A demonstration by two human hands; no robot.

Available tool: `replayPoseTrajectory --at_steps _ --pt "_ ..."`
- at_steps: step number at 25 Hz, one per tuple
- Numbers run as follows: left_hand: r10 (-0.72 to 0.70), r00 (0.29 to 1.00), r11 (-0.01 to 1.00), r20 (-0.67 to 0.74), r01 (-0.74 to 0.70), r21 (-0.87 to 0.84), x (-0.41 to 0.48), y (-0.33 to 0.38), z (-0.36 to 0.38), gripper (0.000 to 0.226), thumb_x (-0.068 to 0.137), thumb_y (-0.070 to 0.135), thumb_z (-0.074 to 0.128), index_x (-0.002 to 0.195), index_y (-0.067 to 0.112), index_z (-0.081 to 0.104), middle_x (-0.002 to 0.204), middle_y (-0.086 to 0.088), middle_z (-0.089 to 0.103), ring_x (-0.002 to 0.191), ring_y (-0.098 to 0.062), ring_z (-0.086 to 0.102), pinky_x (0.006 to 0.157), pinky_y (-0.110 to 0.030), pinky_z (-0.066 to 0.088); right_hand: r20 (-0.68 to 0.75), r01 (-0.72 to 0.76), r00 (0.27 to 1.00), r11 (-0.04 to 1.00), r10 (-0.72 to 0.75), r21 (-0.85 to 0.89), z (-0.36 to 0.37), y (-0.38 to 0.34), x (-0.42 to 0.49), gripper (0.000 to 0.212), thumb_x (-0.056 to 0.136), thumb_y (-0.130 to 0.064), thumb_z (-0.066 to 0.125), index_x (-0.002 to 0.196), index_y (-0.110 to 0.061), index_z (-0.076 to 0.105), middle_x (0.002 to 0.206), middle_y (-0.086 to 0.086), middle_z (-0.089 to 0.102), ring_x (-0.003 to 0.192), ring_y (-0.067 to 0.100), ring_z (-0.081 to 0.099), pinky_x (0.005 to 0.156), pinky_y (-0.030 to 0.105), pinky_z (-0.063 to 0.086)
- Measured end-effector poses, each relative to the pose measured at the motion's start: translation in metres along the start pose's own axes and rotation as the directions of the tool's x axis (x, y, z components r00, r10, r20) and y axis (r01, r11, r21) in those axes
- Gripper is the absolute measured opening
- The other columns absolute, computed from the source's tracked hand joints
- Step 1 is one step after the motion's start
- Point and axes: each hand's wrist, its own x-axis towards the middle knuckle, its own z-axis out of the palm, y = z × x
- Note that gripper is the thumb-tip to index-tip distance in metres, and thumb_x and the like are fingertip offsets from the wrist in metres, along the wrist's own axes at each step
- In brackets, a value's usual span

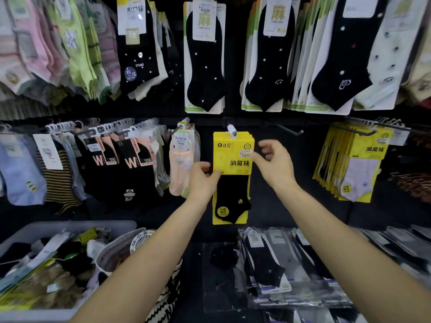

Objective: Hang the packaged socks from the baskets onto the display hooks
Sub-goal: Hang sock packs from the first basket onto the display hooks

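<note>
Socks in a yellow pack (pixel 235 148) are seen at the middle of the wall, hung by a white tab on a hook (pixel 232 131), with a few like packs stacked behind. The pack's left edge is gripped by the left hand (pixel 203 180), thumb laid on the front. The right hand (pixel 275 164) is held just beside the upper right edge with fingers loosely curled and nothing grasped; whether a fingertip touches the card cannot be told.

The step in hand is judged to be the seating and squaring of this pack. It would be done well if the tab were slid fully back along the hook, the card steadied on both edges and lined up with those behind, and the grip let go only once it hangs straight. More packs are left in the grey bin (pixel 70 226) and the round basket (pixel 109 252) below.
</note>
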Motion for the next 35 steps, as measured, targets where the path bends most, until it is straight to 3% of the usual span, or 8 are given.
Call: replayPoseTrajectory --at_steps 3,7,11,15,17,24,31,35 --pt "-0.056 0.998 0.998 -0.006 0.056 0.018 -0.036 -0.045 -0.008 0.04 0.088 0.018 0.063 0.122 0.006 0.047 0.114 -0.001 0.048 0.104 -0.012 0.05 0.074 -0.015 0.041 0.094 -0.106 0.99 0.994 0.102 0.034 -0.01 0.057 -0.065 0.023 0.083 -0.02 0.068 0.102 -0.025 0.057 0.091 -0.006 0.056 0.081 0.008 0.051 0.077 0.023 0.043" --pt "-0.266 0.963 0.958 0.043 0.259 0.125 -0.119 -0.139 -0.007 0.035 0.09 0.016 0.06 0.121 0.006 0.047 0.112 -0.001 0.049 0.1 -0.012 0.05 0.08 -0.022 0.039 0.288 -0.27 0.912 0.956 0.291 -0.111 -0.007 0.146 -0.173 0.015 0.084 -0.015 0.068 0.095 -0.019 0.059 0.082 -0.004 0.057 0.075 0.011 0.053 0.072 0.016 0.042" --pt "-0.477 0.87 0.862 0.123 0.437 0.257 -0.208 -0.224 -0.005 0.03 0.09 0.01 0.058 0.116 -0.002 0.049 0.101 -0.003 0.051 0.087 -0.012 0.051 0.079 -0.02 0.041 0.404 -0.424 0.777 0.876 0.483 -0.231 -0.012 0.21 -0.26 0.007 0.084 -0.01 0.067 0.09 -0.015 0.064 0.08 0.007 0.063 0.076 0.019 0.056 0.077 0.033 0.046" --pt "-0.556 0.828 0.801 0.067 0.513 0.308 -0.263 -0.276 -0.006 0.028 0.085 -0.005 0.059 0.111 -0.014 0.053 0.094 -0.019 0.056 0.086 -0.026 0.057 0.067 -0.013 0.041 0.443 -0.456 0.712 0.838 0.545 -0.298 -0.01 0.232 -0.32 0.005 0.084 -0.005 0.065 0.086 -0.005 0.07 0.091 0.018 0.07 0.075 0.012 0.059 0.07 0.019 0.044" --pt "-0.619 0.778 0.759 0.108 0.557 0.337 -0.28 -0.299 -0.005 0.028 0.085 -0.002 0.06 0.111 -0.009 0.055 0.102 -0.021 0.06 0.103 -0.033 0.058 0.076 -0.019 0.042 0.486 -0.543 0.633 0.793 0.603 -0.276 -0.001 0.237 -0.348 0.008 0.086 -0.006 0.064 0.091 -0.003 0.068 0.095 0.022 0.069 0.071 0.007 0.062 0.065 0.016 0.048" --pt "-0.725 0.65 0.661 0.228 0.562 0.497 -0.311 -0.362 0.023 0.054 0.084 0.007 0.064 0.132 0.003 0.04 0.133 -0.016 0.05 0.122 -0.028 0.049 0.092 -0.029 0.04 0.587 -0.549 0.283 0.63 0.759 -0.549 0.021 0.257 -0.411 0.044 0.091 -0.03 0.058 0.128 -0.006 0.051 0.135 0.01 0.051 0.122 0.025 0.051 0.098 0.035 0.042" --pt "-0.746 0.643 0.597 0.173 0.531 0.6 -0.305 -0.395 0.05 0.065 0.068 0.013 0.079 0.123 0.009 0.044 0.121 -0.012 0.056 0.112 -0.029 0.056 0.091 -0.039 0.049 0.544 -0.672 0.289 0.572 0.787 -0.471 0.013 0.272 -0.416 0.029 0.088 -0.025 0.063 0.112 -0.01 0.06 0.105 0.009 0.064 0.096 0.023 0.062 0.086 0.039 0.049" --pt "-0.762 0.64 0.542 0.098 0.547 0.638 -0.312 -0.405 0.054 0.065 0.063 0.02 0.082 0.116 0.011 0.045 0.115 -0.012 0.056 0.107 -0.03 0.056 0.087 -0.04 0.05 0.547 -0.691 0.284 0.563 0.788 -0.453 0.013 0.278 -0.416 0.033 0.088 -0.024 0.063 0.116 -0.008 0.058 0.111 0.012 0.064 0.102 0.026 0.062 0.09 0.04 0.049"
